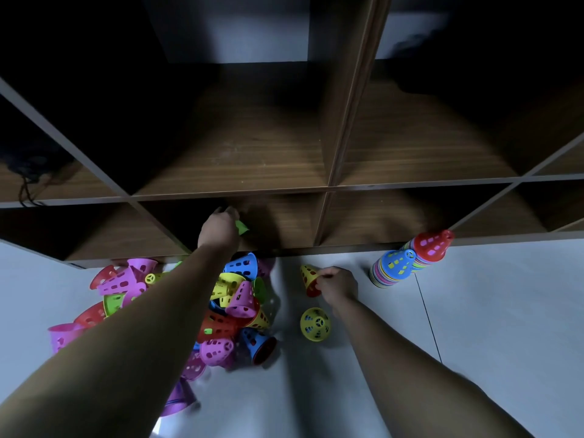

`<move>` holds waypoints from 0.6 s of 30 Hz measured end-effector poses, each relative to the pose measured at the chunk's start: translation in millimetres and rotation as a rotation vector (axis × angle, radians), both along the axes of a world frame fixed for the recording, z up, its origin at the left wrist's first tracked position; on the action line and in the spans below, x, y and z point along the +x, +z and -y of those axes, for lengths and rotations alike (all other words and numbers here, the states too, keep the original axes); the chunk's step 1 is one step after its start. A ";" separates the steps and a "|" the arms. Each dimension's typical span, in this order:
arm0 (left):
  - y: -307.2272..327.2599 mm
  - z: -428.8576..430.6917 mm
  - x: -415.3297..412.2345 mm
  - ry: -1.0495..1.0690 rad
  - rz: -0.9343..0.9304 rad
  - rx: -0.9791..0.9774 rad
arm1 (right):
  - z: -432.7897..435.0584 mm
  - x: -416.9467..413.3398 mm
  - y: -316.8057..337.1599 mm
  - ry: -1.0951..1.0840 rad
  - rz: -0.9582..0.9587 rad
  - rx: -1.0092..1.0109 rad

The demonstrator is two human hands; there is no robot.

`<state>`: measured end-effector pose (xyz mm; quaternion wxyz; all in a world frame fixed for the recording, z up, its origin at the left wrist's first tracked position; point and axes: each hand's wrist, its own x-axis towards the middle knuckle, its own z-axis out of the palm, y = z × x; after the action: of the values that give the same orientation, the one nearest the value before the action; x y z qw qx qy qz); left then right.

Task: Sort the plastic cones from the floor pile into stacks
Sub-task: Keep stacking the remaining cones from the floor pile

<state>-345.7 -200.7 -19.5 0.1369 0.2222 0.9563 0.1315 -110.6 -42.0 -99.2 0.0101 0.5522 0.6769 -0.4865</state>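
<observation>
The left hand point(221, 227) is stretched into the mouth of the lower middle compartment of the wooden shelf unit point(328, 184). Its fingers are curled round a green cone point(242, 228), of which only a corner is seen. The right hand point(336, 284) is closed round a yellow cone point(308, 275) nested over a red cone point(311, 292) on the grey floor point(474, 311), between the pile point(234, 308) and the two tall stacks.

The step in hand is judged to be the adding of the green cone to that small pair. It would best be brought across rim down, lined up over the yellow tip and lowered straight, with the base steadied by the right hand (a skewed cone would likely jam or tip the pair).

The blue-topped stack point(393, 268) and the red-topped stack point(431, 246) stand by the shelf foot, well apart from the pile. A loose yellow cone point(316, 324) lies near the right wrist.
</observation>
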 end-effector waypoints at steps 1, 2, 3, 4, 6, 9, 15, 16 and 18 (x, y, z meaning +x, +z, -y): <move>-0.8 3.0 -0.3 -0.009 -0.016 -0.005 | 0.0 0.4 -0.7 -0.004 -0.011 0.007; -1.1 6.3 -0.3 -0.021 -0.030 -0.017 | -0.1 0.7 -0.7 -0.010 -0.027 0.022; 0.4 9.5 0.9 -0.034 -0.044 -0.034 | -0.4 0.7 0.8 -0.014 -0.042 0.043; 1.6 12.6 2.3 -0.049 -0.059 -0.052 | -0.9 0.8 3.4 -0.018 -0.053 0.064; 5.5 17.6 6.5 -0.072 -0.086 -0.060 | -3.4 1.4 9.1 -0.019 -0.051 0.104; 10.2 26.7 12.2 -0.073 -0.134 0.055 | -8.5 4.0 16.5 -0.024 -0.068 0.125; 22.8 35.4 37.6 -0.023 -0.163 0.305 | -12.4 23.2 26.2 -0.076 -0.145 0.034; 25.0 36.1 44.3 -0.007 -0.146 0.342 | -11.2 27.1 30.4 -0.095 -0.162 0.002; 29.8 37.8 59.8 0.089 -0.060 0.415 | -8.0 36.0 38.4 -0.139 -0.205 -0.054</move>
<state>-285.9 -238.5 10.3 0.0536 0.2071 0.9213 0.3247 -74.6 -34.0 -60.8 -0.0780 0.5448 0.6212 -0.5579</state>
